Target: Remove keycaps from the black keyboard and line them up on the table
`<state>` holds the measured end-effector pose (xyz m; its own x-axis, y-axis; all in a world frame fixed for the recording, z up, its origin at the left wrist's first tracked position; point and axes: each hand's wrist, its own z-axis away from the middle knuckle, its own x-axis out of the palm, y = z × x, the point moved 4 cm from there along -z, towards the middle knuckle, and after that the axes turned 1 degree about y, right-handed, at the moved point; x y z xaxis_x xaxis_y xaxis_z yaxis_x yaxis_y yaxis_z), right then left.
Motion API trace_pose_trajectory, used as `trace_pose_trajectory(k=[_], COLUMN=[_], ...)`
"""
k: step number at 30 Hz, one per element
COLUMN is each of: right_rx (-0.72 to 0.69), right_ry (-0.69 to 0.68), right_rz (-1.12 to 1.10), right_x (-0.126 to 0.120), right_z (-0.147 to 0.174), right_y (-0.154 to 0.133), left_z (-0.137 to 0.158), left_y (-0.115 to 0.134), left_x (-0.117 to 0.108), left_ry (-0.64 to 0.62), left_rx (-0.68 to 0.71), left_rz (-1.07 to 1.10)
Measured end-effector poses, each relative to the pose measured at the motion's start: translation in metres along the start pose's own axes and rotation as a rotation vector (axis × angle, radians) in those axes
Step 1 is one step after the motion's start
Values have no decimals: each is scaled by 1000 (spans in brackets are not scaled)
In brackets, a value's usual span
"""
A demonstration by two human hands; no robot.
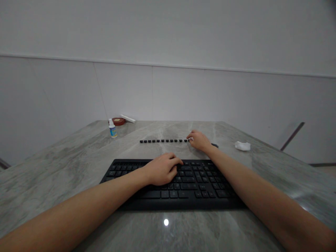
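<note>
A black computer keyboard lies in front of me on the table. My left hand rests over its middle, palm down and holding nothing. Its index finger reaches to the top row of keys, with the thumb apart below. Beyond the keyboard, small black keycaps are lined up in a straight row. At the right end of that row is my right hand, its thumb and bent fingers closing on the last keycap. The fingertips partly cover this keycap. A dark object shows partly behind my right wrist.
Crumpled white tissue lies to the right on the grey marbled table. At the back left stand a small spray bottle, a reddish-brown round case and a white strip-like piece. A pale wall rises behind the table.
</note>
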<state>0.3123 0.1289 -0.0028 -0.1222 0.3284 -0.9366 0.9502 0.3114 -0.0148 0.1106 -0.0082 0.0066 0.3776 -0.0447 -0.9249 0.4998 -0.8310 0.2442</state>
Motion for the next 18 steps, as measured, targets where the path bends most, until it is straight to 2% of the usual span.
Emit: trace_pose_trajectory(k=[6, 18], right_rx=[-84, -101], right_ry=[-42, -103], right_rz=[-27, -21], right_x=[2, 4], right_z=[0, 1], right_y=[-7, -8], left_z=[0, 0], left_y=[0, -2], left_x=[0, 1], left_ry=[-2, 3], left_rx=[-7, -4], left_rz=[5, 11])
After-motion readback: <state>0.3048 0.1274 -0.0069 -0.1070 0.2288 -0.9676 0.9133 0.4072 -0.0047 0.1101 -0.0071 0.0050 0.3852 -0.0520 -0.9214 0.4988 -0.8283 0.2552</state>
